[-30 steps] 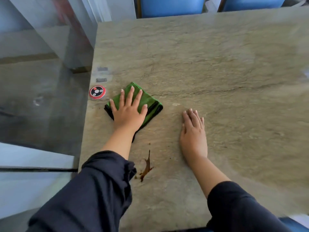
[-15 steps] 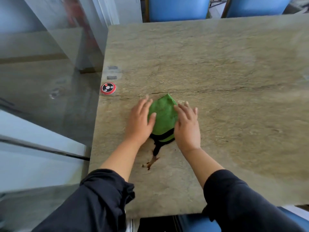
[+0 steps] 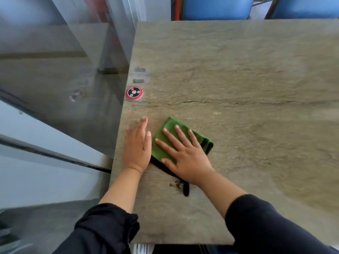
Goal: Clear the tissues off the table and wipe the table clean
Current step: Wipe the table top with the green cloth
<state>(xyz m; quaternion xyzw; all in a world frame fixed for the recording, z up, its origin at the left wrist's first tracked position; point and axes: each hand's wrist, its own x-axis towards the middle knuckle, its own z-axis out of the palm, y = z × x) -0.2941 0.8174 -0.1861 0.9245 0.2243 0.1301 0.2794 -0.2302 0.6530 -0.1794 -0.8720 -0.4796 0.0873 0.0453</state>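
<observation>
Green folded microfibre cloth with black edging (image 3: 165, 142) lay near the left edge of the grey-brown stone-patterned table (image 3: 238, 74), partly hidden under the right hand (image 3: 185, 154), whose spread fingers pressed flat on it. Its long axis ran diagonally, far-left to near-right. Beside it, touching, the left hand (image 3: 136, 147) rested flat, fingers together. A dark smear (image 3: 177, 184) showed below the cloth. Open tabletop stretched right and far.

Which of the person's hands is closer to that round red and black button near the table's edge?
Left. The left hand lies flat on the table just below the round button; the right hand presses the green cloth, farther right.
</observation>
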